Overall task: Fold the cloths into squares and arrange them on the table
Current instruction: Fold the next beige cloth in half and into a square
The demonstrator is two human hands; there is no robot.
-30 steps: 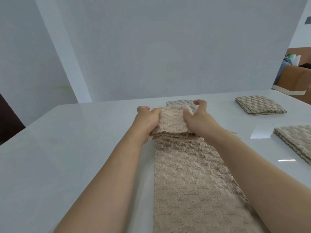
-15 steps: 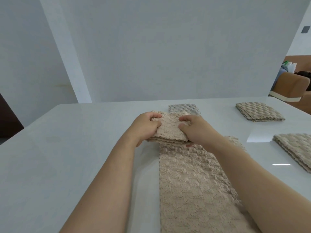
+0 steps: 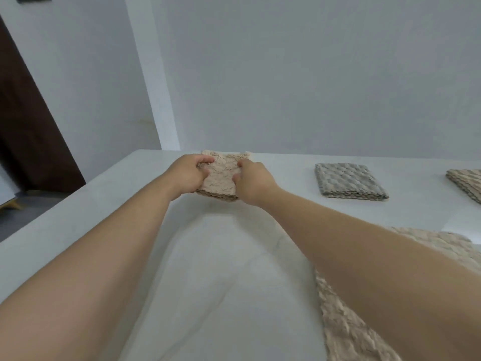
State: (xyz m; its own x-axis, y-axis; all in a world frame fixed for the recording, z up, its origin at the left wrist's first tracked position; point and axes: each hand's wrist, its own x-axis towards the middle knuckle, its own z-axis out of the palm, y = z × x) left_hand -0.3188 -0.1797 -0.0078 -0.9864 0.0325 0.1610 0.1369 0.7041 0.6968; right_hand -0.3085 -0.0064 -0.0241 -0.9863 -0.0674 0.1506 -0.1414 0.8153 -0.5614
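Note:
A beige textured cloth folded into a square (image 3: pixel 222 175) is held between both hands near the far left part of the white table (image 3: pixel 104 204). My left hand (image 3: pixel 188 174) grips its left side and my right hand (image 3: pixel 251 182) grips its right side. Whether the square touches the tabletop I cannot tell. A grey folded cloth (image 3: pixel 348 181) lies to the right near the far edge. Another beige folded cloth (image 3: pixel 467 182) shows at the right border. An unfolded beige cloth (image 3: pixel 364 321) lies flat under my right forearm.
A grey wall stands just behind the table's far edge. The table's left edge runs diagonally, with a dark door (image 3: pixel 28 126) and floor beyond it.
Both hands have carried the folded beige square away from the long flat cloth, up and to the far left of the table. The view has swung left with them.

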